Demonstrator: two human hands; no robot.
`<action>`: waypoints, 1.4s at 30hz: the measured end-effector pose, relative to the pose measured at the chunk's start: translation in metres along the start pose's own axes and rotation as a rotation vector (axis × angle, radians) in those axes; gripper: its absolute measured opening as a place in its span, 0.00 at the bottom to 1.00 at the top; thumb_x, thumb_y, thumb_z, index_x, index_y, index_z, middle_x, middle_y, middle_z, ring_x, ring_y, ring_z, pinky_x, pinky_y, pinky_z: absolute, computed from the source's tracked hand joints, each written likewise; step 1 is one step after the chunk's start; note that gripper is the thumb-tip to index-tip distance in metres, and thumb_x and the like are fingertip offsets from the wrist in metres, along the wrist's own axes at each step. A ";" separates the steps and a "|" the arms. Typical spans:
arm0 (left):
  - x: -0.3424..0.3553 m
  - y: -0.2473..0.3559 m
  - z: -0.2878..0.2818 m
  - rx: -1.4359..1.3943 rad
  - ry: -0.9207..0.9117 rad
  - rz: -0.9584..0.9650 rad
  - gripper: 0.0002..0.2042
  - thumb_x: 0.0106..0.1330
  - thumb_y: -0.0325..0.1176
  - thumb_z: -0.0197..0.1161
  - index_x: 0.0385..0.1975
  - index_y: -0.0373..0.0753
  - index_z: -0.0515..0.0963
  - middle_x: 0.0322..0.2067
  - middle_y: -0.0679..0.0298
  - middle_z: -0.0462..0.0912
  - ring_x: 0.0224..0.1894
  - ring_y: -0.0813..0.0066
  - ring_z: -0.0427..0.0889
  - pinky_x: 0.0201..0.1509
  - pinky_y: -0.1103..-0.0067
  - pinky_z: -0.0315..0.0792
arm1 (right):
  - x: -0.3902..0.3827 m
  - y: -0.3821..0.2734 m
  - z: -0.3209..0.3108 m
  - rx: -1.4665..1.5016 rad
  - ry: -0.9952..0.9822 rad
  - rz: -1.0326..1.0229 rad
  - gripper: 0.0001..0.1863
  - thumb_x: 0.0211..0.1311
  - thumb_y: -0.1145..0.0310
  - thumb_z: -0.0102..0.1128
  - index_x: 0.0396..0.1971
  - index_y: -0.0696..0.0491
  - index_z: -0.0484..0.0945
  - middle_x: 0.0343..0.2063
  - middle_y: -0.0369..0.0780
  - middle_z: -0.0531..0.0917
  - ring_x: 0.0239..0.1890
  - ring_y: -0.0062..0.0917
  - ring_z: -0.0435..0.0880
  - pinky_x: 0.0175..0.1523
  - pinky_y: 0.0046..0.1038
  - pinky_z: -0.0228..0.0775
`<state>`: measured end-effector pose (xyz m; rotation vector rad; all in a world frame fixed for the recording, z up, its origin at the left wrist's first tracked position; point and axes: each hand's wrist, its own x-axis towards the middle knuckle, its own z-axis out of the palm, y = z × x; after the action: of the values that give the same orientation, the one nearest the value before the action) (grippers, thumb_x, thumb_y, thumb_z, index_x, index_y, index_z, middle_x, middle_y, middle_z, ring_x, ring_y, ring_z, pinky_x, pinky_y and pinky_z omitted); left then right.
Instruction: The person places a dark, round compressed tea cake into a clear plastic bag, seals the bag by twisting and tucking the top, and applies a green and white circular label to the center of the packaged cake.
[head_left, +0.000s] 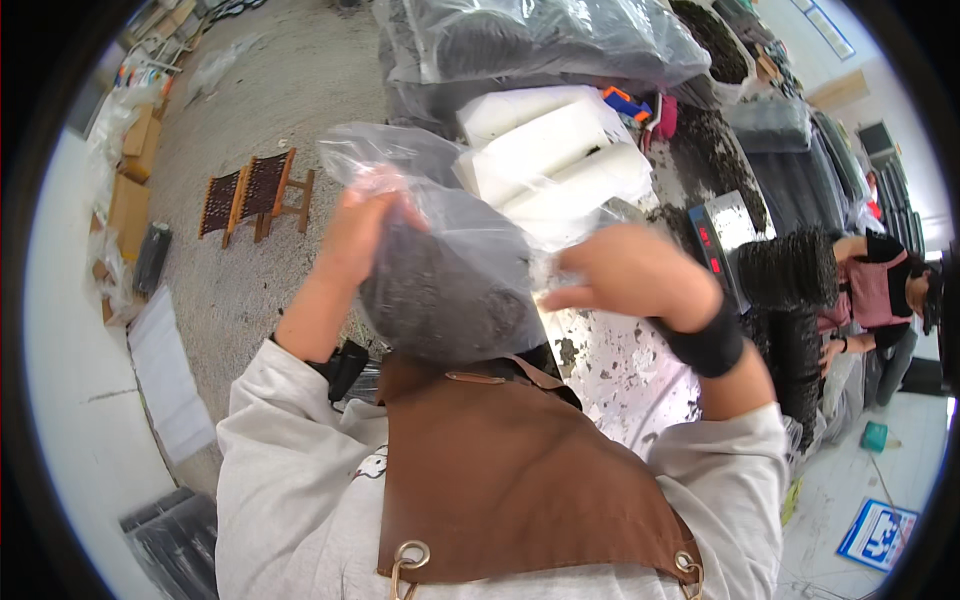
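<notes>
A clear plastic bag [450, 250] with dark, flat material in its lower part stands in front of my chest, its upper part loose and crumpled. My left hand [372, 225] is closed on the bag's upper left side. To the right of the bag my right hand [640, 275] is raised over the worktable [620, 360], fingers partly curled and thumb apart from them. Motion smears its fingertips, and whether they touch the bag's edge I cannot tell. Just beyond the bag lie white folded sheets or bags [560, 155].
A digital scale [722, 245] stands right, beside stacked dark round sheets [790, 270] and a co-worker [880, 290] in a pink apron. Large plastic-wrapped dark bundles [550, 40] lie at the back, near an orange-and-blue tool [627, 103]. A wooden folding stool [255, 197] stands left on the floor.
</notes>
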<state>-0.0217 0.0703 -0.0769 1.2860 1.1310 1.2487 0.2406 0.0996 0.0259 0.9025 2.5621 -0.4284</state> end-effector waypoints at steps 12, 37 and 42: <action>0.002 0.111 0.123 -0.730 0.101 -0.164 0.12 0.68 0.34 0.42 0.21 0.40 0.64 0.15 0.72 0.59 0.15 0.85 0.55 0.18 0.87 0.52 | -0.122 -0.016 0.056 0.841 1.205 0.022 0.32 0.43 0.64 0.70 0.50 0.60 0.69 0.49 0.45 0.73 0.49 0.35 0.72 0.51 0.35 0.64; 0.000 -0.077 0.356 0.577 -0.752 -0.171 0.09 0.66 0.32 0.43 0.29 0.34 0.68 0.25 0.63 0.68 0.27 0.73 0.67 0.31 0.78 0.62 | -0.323 0.041 0.491 1.866 1.210 1.009 0.37 0.57 0.42 0.47 0.55 0.60 0.63 0.51 0.46 0.71 0.55 0.31 0.67 0.58 0.27 0.56; -0.006 -0.229 0.329 0.848 -0.789 -0.258 0.09 0.66 0.32 0.44 0.31 0.34 0.68 0.27 0.62 0.69 0.29 0.71 0.67 0.33 0.77 0.63 | -0.334 0.065 0.485 1.426 1.242 1.138 0.36 0.56 0.42 0.50 0.49 0.61 0.67 0.44 0.48 0.76 0.48 0.35 0.74 0.52 0.30 0.62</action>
<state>0.3089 0.0713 -0.3039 1.9186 1.1821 -0.0408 0.6471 -0.2251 -0.2585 3.5926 1.3004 -1.6422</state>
